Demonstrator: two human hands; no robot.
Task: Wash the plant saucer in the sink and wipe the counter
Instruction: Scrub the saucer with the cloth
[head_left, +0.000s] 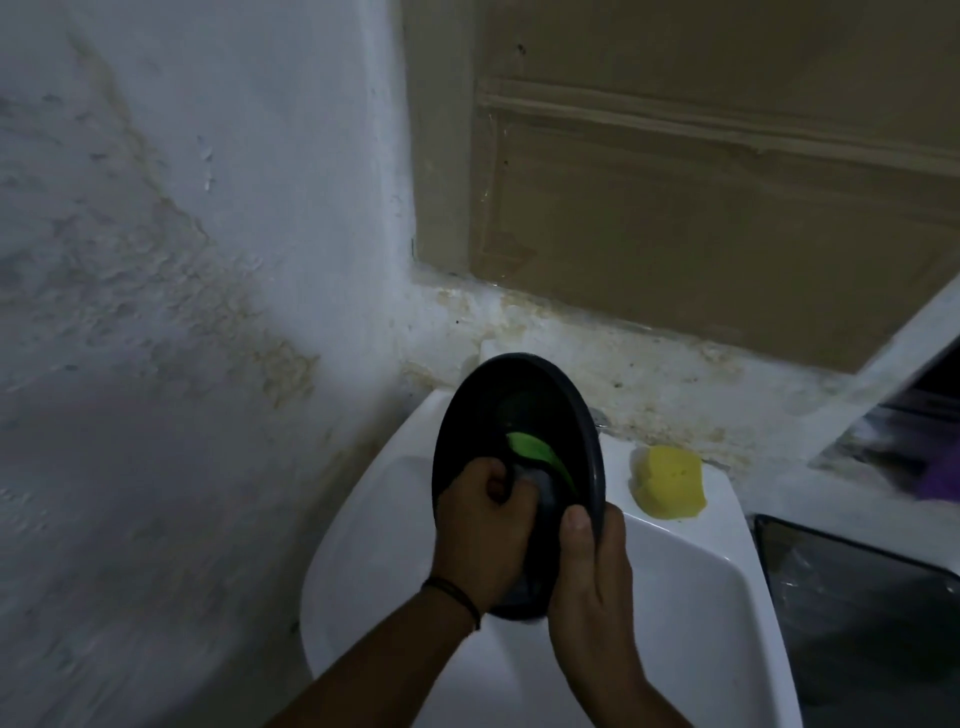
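Right hand (589, 577) grips the near right rim of the black plant saucer (511, 410), thumb hooked over the edge, fingers hidden behind it. Saucer held tilted up on edge over the white sink (691, 587), inner face toward the camera. Left hand (480, 512) — thin dark band on its wrist — is curled into a fist round a green scrubber (535, 451) with a dark underside, pressed against the saucer's inner face near its lower part. Yellow sponge (669, 482) sits on the sink's far right ledge, just right of the saucer, apart from it. Stained, peeling white wall (182, 260) to the left and behind. Tan wooden panel (701, 208) on the far side above the sink. Dark tray-like object (857, 597) — blurred — just right of the sink.
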